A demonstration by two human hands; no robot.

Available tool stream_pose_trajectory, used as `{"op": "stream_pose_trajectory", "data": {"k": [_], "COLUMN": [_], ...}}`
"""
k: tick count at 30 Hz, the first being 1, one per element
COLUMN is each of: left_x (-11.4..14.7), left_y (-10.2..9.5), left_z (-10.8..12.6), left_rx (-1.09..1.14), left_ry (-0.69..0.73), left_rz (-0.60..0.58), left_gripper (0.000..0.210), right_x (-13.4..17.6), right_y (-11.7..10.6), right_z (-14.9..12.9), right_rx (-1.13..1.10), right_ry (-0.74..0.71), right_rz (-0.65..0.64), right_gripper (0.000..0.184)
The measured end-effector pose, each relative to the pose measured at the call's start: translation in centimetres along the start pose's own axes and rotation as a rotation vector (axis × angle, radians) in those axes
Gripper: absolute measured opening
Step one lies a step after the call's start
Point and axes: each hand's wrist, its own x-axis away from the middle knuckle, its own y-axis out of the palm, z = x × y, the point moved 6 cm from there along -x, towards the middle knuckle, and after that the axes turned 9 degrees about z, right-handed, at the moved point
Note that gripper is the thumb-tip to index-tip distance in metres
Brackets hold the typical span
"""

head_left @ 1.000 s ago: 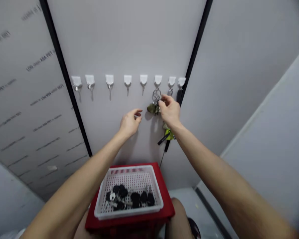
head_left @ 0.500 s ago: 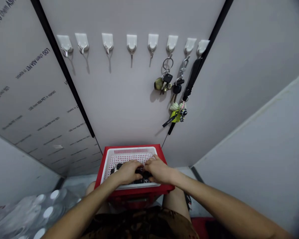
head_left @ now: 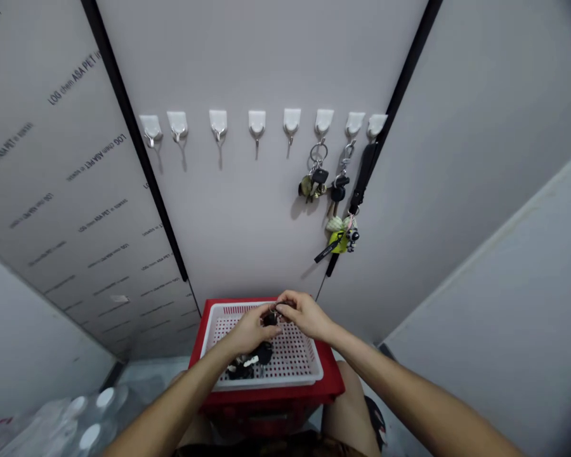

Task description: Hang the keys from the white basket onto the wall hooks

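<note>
Above the white perforated basket [head_left: 208,336], my two hands meet on a bunch of keys [head_left: 269,320] with a dark body and a small metal ring. My left hand [head_left: 253,329] has its fingers closed around the dark part. At the ring, my right hand [head_left: 304,314] pinches with thumb and fingertips. Below my left hand, more dark keys and fobs [head_left: 262,353] lie in the basket's near left part, one with a pale tag. Fingers hide part of the held bunch.
White hooks [head_left: 257,122] run in a row along the grey wall panel. Key bunches [head_left: 314,184] and a black strap with charms [head_left: 364,174] hang from the right ones. Under the basket is a red stool-like box [head_left: 335,381]. Wrapped bottles [head_left: 98,412] stand lower left.
My hands have lifted out of the basket's contents with a bunch of keys between them. The remaining keys now show at the near left. The camera has tilted upward.
</note>
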Motion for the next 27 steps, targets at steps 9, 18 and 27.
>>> {"op": "stream_pose_trajectory", "data": {"k": [9,18,27], "left_x": [-1.9,-5.0,-9.1], "left_y": [-2.3,-5.5,-8.1], "left_z": [2.2,11.2,19.6], "left_rx": [0.243,0.309,0.507], "left_ry": [-0.115,0.042,0.147], "left_rz": [0.207,0.33,0.342], "left_gripper": [0.015,0.021,0.011], "right_x": [-1.6,-5.0,-8.8], "right_y": [-2.0,-7.6,-12.8], "right_z": [-3.5,-10.0,-18.5], "right_rx": [-0.206,-0.299,-0.593], "right_ry": [-0.009,-0.126,-0.247], "right_rz": [0.18,0.422,0.577], "right_gripper": [0.01,0.014,0.009]}}
